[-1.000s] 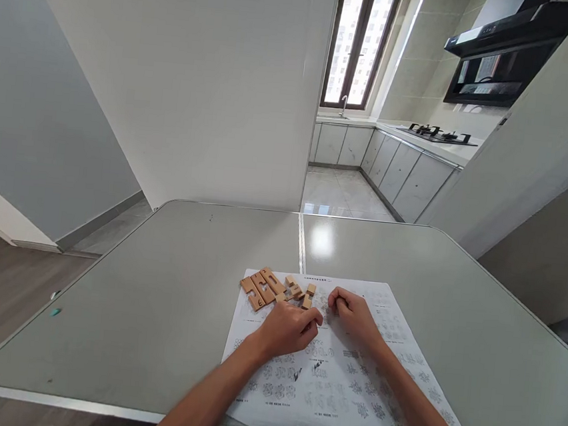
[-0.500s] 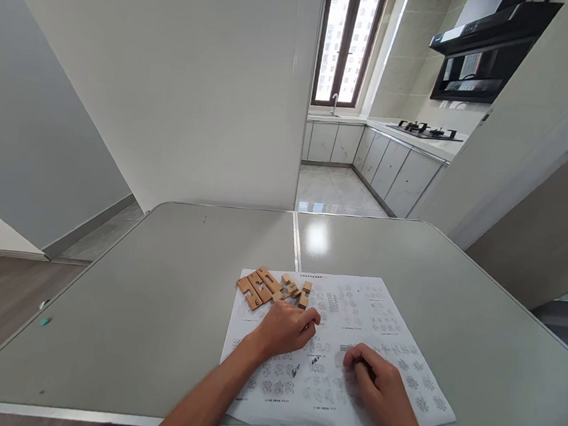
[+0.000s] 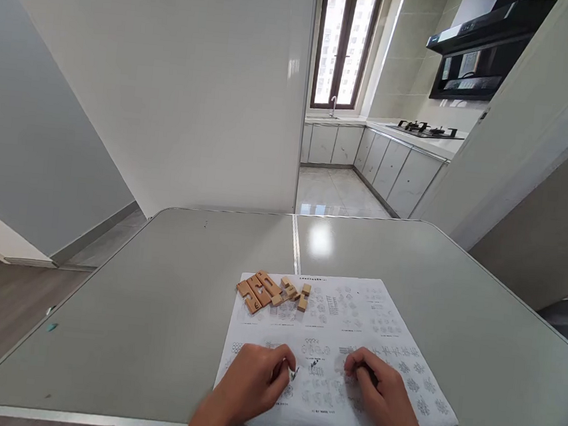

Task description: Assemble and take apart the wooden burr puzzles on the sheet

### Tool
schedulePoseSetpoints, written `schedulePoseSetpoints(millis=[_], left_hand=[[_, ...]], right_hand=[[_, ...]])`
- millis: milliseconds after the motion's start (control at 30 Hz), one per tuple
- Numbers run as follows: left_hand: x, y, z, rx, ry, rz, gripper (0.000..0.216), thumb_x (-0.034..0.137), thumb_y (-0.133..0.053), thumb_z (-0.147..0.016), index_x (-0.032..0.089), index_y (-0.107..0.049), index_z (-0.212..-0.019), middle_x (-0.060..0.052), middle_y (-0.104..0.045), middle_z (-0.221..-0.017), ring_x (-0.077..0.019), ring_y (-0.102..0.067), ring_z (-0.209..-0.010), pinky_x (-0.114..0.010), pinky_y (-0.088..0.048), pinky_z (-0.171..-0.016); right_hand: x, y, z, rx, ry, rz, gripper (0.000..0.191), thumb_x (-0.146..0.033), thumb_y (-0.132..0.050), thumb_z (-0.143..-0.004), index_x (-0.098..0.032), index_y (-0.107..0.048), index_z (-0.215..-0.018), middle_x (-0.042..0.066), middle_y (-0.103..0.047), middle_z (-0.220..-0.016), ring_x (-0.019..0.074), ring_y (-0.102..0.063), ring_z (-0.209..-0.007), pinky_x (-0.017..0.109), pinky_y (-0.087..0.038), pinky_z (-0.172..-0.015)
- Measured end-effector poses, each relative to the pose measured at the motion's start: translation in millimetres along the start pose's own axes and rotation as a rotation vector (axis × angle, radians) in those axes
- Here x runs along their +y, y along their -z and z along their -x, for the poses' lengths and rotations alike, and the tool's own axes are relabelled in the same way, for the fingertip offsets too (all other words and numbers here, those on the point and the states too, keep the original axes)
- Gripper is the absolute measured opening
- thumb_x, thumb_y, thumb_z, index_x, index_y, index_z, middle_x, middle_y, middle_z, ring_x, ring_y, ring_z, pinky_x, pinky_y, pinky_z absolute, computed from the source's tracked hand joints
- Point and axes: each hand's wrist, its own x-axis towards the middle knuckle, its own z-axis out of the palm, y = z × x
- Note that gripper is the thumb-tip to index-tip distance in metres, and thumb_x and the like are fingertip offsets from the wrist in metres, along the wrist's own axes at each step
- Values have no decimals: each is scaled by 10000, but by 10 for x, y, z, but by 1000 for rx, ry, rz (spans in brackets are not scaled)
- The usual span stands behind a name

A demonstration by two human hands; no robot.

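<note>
A printed sheet of diagrams (image 3: pixel 353 327) lies on the grey table (image 3: pixel 165 295). Several notched wooden puzzle pieces (image 3: pixel 271 290) sit together on the sheet's far left corner. My left hand (image 3: pixel 252 379) rests on the near part of the sheet, fingers curled, nothing visible in them. My right hand (image 3: pixel 378 386) rests beside it on the sheet, fingers curled too, and something dark shows under the fingers that I cannot make out. Both hands lie well short of the wooden pieces.
The table has a metal seam (image 3: pixel 295 244) down its middle and a rounded metal rim (image 3: pixel 68 413). A small green mark (image 3: pixel 53 327) sits near the left edge. Beyond stand a white wall (image 3: pixel 175 95) and a kitchen with cabinets (image 3: pixel 393 170).
My left hand has drawn back from the wooden pieces toward the near edge. My right hand pulled back earlier and now stays near the front of the sheet.
</note>
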Motion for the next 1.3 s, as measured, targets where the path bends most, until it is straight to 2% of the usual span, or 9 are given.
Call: schedulePoseSetpoints(millis=[133, 300, 667, 867, 1300], left_hand=[[24, -8, 241, 34, 192, 94, 230, 192, -456, -948, 219, -684, -951, 32, -606, -626, -137, -518, -548, -234, -352, -584], [-15, -34, 265, 106, 293, 197, 268, 283, -428, -985, 205, -682, -948, 32, -533, -614, -141, -483, -567, -233, -334, -573], [-24, -30, 227, 101, 295, 181, 287, 314, -430, -985, 209, -695, -950, 43, -488, -602, -142, -448, -553, -239, -338, -583], [-1, -6, 225, 107, 284, 182, 288, 328, -436, -992, 217, -699, -962, 35, -523, -612, -149, -477, -557, -234, -347, -572], [-29, -40, 226, 109, 288, 170, 307, 347, -421, -998, 212, -697, -972, 30, -508, -620, -147, -463, -561, -232, -341, -575]], right_hand=[[-6, 7, 0, 5, 11, -10, 228, -301, -466, -875, -250, -651, -751, 17, -655, -717, 198, -552, -609, 283, -410, -573], [9, 13, 5, -3, 7, -10, 225, -281, -459, -877, -250, -649, -760, 12, -645, -714, 193, -525, -601, 286, -397, -569], [-10, 7, -10, 36, 5, -42, 219, -258, -457, -879, -239, -642, -764, 11, -652, -721, 195, -559, -646, 288, -408, -598], [1, 23, -11, 16, 8, -48, 193, -268, -492, -858, -241, -658, -764, 25, -672, -727, 206, -580, -642, 285, -407, -551], [-8, 20, 11, 4, -5, -46, 235, -265, -440, -897, -248, -647, -786, 12, -655, -739, 206, -567, -681, 292, -407, -607]])
